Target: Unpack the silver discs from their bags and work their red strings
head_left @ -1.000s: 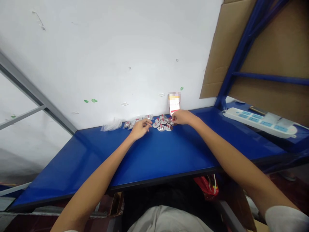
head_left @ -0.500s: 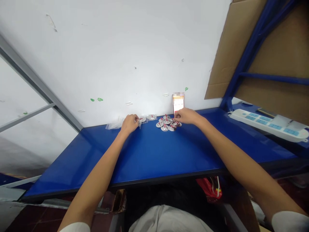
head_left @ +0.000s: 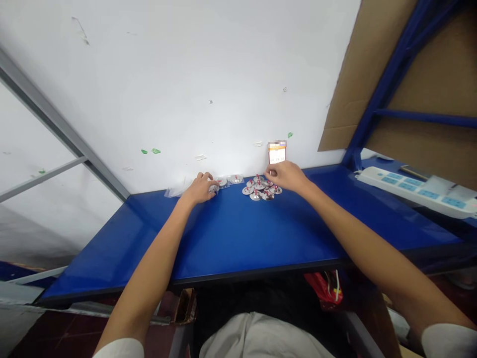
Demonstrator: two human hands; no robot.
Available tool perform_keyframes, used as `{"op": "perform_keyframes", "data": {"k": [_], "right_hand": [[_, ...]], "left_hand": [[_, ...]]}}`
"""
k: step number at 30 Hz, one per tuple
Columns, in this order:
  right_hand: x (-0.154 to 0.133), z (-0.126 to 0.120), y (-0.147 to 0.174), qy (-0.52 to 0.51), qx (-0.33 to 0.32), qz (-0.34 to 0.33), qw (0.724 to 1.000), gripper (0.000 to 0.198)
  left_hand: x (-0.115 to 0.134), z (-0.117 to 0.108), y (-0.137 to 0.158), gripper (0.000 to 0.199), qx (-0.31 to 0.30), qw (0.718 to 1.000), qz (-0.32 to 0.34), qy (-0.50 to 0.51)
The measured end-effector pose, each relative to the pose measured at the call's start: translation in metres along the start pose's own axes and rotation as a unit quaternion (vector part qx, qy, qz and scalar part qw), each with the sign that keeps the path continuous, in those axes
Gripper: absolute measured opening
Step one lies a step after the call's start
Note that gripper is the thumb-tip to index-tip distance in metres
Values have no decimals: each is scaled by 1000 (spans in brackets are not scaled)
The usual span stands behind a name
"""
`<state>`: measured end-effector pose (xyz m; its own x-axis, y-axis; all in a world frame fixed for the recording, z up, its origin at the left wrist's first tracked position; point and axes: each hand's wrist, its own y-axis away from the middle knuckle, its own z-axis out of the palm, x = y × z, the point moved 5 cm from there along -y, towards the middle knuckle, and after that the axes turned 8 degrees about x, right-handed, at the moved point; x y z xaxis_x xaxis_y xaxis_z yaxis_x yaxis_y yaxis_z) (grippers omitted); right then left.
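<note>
My left hand lies at the back of the table with its fingers spread over a bagged disc at the end of a row. Beside it are round metal discs in clear plastic bags, and flat clear bags lie to its left. My right hand is closed in a pinch at the back right edge of a pile of loose round discs with small red loops. Whatever its fingertips hold is too small to make out. A lit phone leans on the wall just behind that hand.
The blue table meets a white wall at its back. A white power strip lies at the right by a blue metal frame and cardboard. A red bag is below the table edge.
My left fingers have spread from a pinch and lie over the bagged disc. My right hand has risen slightly off the pile, back toward the phone, still pinched.
</note>
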<state>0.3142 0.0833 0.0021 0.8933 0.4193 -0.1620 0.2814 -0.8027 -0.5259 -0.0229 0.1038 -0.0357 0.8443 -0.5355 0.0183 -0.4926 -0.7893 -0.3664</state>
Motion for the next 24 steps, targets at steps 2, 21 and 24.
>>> {"op": "perform_keyframes", "data": {"k": [2,21,24], "right_hand": [[-3,3,1,-7,0,-6,1000,32],[-73,41,25,-328,57,6,943,57],[-69,51,24,-375,55,46,924,48]], "left_hand": [[4,2,-2,42,25,999,6,24],[74,12,-10,38,1,758,-219,614],[88,4,-7,44,-61,755,-158,634]]}}
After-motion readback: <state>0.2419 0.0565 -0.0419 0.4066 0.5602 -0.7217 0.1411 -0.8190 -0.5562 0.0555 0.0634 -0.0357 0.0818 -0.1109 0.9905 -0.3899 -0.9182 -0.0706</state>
